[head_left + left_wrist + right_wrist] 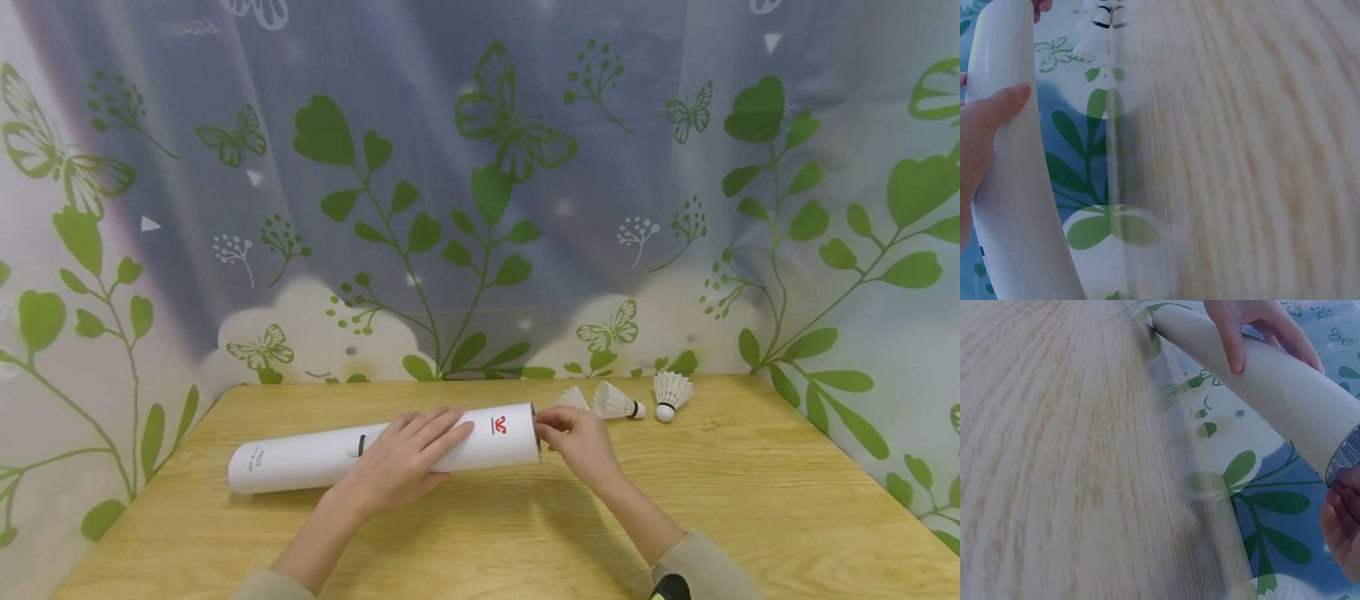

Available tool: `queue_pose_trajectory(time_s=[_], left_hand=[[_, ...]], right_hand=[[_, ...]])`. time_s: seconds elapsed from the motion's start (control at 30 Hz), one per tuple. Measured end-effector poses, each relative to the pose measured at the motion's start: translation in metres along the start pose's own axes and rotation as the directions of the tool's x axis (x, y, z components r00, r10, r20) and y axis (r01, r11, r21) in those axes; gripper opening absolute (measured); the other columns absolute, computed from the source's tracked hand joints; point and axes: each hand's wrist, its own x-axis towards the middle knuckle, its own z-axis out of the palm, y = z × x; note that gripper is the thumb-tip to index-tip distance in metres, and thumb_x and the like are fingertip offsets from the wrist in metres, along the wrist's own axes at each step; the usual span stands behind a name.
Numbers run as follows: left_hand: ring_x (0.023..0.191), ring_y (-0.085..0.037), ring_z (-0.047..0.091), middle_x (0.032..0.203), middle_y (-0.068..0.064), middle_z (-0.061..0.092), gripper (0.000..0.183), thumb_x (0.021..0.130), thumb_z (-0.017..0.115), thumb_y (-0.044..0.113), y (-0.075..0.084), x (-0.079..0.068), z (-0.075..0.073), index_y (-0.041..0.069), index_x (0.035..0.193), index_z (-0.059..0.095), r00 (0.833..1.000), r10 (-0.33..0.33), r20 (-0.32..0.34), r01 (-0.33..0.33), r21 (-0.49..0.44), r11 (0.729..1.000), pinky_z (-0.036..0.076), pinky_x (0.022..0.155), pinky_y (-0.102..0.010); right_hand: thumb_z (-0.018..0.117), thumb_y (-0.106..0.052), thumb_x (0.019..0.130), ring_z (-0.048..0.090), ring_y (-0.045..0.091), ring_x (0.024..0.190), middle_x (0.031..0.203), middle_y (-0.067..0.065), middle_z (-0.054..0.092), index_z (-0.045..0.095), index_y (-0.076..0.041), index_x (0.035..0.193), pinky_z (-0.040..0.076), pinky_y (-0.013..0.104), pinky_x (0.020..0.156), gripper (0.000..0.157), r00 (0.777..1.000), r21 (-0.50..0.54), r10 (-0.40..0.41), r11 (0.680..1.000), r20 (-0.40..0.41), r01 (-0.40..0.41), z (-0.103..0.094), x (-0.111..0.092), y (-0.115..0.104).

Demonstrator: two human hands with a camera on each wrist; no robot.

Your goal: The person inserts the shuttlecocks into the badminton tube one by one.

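A long white shuttlecock tube lies slanted above the wooden table, its right end raised. My left hand grips it from above around the middle, and in the right wrist view the thumb presses along its side. The fingers of my right hand are bent at the tube's open right end, their tips touching the rim. Inside that mouth a pale grid-like surface shows in the right wrist view; whether the fingertips pinch anything is hidden.
Behind my right hand lie white feather shuttlecocks: one partly hidden, one on its side and one cork down. The wooden table meets a curtain printed with leaves and butterflies at its back edge.
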Motion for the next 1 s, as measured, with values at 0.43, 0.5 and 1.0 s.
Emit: queue_pose_trajectory(time_s=[0.43,0.5,1.0], left_hand=[[0.117,-0.026,0.053,0.133,-0.011,0.052,0.086,0.063,0.086,0.031,-0.001,-0.002,0.000,0.007,0.135,0.047,1.000,0.011,0.006,-0.011,0.005,1.000,0.051,0.084,-0.041],[0.117,-0.026,0.053,0.134,-0.011,0.052,0.086,0.063,0.086,0.031,-0.001,-0.002,0.001,0.007,0.136,0.047,1.000,0.011,0.008,-0.011,0.006,1.000,0.050,0.085,-0.041],[0.118,-0.026,0.052,0.134,-0.012,0.052,0.086,0.063,0.086,0.032,-0.002,-0.002,0.000,0.007,0.135,0.046,0.999,0.018,0.030,-0.018,0.013,1.000,0.050,0.085,-0.041]], right_hand=[[0.065,-0.009,0.087,0.062,0.016,0.076,0.088,0.009,0.070,0.070,-0.001,0.095,0.051,0.023,0.061,0.012,0.997,-0.075,-0.017,0.997,0.073,0.023,-0.028,0.006,0.013],[0.065,-0.010,0.087,0.062,0.017,0.077,0.088,0.010,0.070,0.069,0.000,0.096,0.051,0.024,0.061,0.014,0.996,-0.102,-0.024,0.994,0.081,0.032,-0.034,0.007,0.013],[0.063,-0.012,0.088,0.064,0.029,0.086,0.096,0.016,0.068,0.064,0.006,0.108,0.051,0.031,0.065,0.027,0.992,-0.233,-0.003,0.972,0.125,0.032,-0.067,0.029,0.041]])
